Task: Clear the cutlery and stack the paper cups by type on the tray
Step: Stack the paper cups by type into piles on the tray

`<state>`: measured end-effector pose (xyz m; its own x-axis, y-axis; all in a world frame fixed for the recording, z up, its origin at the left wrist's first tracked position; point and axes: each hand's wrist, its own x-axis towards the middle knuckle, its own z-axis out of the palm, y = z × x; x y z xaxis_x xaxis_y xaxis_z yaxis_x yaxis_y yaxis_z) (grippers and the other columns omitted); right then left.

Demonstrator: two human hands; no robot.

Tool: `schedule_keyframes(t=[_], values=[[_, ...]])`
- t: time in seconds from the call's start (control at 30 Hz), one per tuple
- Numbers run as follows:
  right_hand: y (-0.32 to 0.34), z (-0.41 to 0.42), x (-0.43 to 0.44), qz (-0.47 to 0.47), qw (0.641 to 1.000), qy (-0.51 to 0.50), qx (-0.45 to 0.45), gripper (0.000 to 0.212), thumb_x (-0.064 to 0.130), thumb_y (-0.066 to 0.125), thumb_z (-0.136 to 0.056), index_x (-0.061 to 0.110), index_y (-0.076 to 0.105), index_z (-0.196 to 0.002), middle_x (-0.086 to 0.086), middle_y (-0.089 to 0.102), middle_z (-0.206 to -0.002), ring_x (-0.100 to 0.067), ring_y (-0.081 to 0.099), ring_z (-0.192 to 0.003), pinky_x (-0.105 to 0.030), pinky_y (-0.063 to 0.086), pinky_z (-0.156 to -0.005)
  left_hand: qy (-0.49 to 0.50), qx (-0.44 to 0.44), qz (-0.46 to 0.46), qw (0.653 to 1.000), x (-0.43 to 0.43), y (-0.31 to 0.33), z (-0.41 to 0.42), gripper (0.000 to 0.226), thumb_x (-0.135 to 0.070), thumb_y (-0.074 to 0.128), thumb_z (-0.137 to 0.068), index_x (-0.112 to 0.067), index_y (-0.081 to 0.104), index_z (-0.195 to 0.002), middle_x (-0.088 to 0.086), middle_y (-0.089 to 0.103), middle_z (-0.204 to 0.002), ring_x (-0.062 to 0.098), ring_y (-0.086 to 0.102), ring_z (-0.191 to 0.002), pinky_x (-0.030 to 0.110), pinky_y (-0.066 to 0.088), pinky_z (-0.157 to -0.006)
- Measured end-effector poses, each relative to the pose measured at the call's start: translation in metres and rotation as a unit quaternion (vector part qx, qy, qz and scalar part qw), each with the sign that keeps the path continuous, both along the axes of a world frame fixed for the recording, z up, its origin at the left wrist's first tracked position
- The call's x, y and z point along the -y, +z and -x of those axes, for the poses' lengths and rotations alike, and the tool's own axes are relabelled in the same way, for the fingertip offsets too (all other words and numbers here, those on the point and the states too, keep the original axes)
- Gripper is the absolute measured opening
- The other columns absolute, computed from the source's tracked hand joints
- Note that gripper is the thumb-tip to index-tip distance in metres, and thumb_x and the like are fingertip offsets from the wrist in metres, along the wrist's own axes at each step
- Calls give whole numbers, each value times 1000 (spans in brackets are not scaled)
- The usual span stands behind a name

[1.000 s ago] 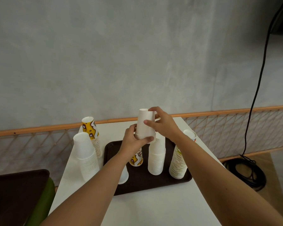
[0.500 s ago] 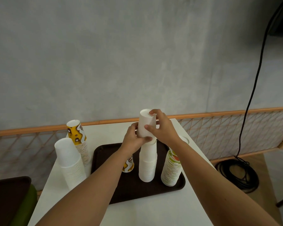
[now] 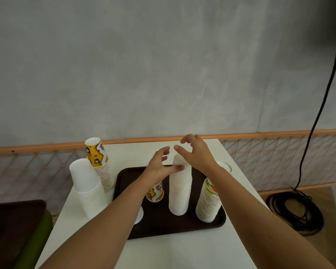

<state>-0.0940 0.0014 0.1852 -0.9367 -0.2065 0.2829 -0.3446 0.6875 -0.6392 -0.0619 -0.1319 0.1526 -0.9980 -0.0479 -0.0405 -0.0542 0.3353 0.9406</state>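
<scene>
A white table (image 3: 182,253) stands against a grey wall, with an orange rail and a net behind it. On the table lies a dark brown tray (image 3: 163,230).

In the middle of the tray stands the middle white stack (image 3: 179,191), upright with the cups mouth down. Both hands are at its top and neither holds anything. The left hand (image 3: 157,167) has its fingers spread, and its thumb seems to touch the side of the stack near the top. The right hand (image 3: 198,154) hovers just over the top with loose, spread fingers. Just beside this stack, on the tray, are a yellow cup (image 3: 156,193) to the left and a green-printed stack (image 3: 209,202) to the right. A small white cup (image 3: 140,214) is half hidden under the left forearm.

Off the tray, near its left edge, stand the loose white stack (image 3: 86,183) and, behind it, the yellow patterned stack (image 3: 97,158). Both lean a little to the left. I see no cutlery.

I judge that these two stacks are what remains to sort. They lie to the left of both hands, so the left hand is the nearer one. Their long axis is nearly vertical, so a grip from the side, low on the stack, seems safer than one from above.
</scene>
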Motion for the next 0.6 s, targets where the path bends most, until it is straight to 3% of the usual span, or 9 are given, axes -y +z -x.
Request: schedule_keyframes(t=[0.2, 0.4, 0.53, 0.6], values=[[17, -5, 22, 45, 996, 42, -68, 30, 29, 59, -90, 13, 55, -115, -5, 52, -120, -16, 51, -109, -20, 37, -81, 96, -54, -53, 992, 32, -2, -17, 34, -9, 53, -88, -26, 50, -117, -2, 56, -121, 16, 53, -111, 37, 46, -99], [18, -23, 66, 62, 987, 133, -66, 30, 23, 61, -89, 14, 54, -116, -3, 52, -116, -9, 53, -88, -3, 36, -63, 200, -91, -30, 975, 68, -19, -53, 17, -8, 52, -91, -17, 59, -105, 3, 64, -100, 15, 63, -85, 21, 50, -71], [7, -40, 99, 63, 979, 192, -13, 33, 24, 62, -88, 16, 52, -118, -5, 52, -117, -11, 57, -85, -10, 43, -67, 247, -87, -21, 965, 98, -40, -85, 11, -4, 54, -90, -11, 61, -93, 4, 64, -86, 14, 61, -74, 10, 47, -60], [1, -47, 115, 60, 977, 204, 18, 36, 25, 62, -88, 17, 50, -121, -5, 53, -118, -12, 57, -86, -17, 45, -71, 265, -77, 3, 961, 114, -53, -100, 11, -5, 55, -90, -13, 62, -86, 1, 64, -81, 16, 61, -74, 12, 47, -63]])
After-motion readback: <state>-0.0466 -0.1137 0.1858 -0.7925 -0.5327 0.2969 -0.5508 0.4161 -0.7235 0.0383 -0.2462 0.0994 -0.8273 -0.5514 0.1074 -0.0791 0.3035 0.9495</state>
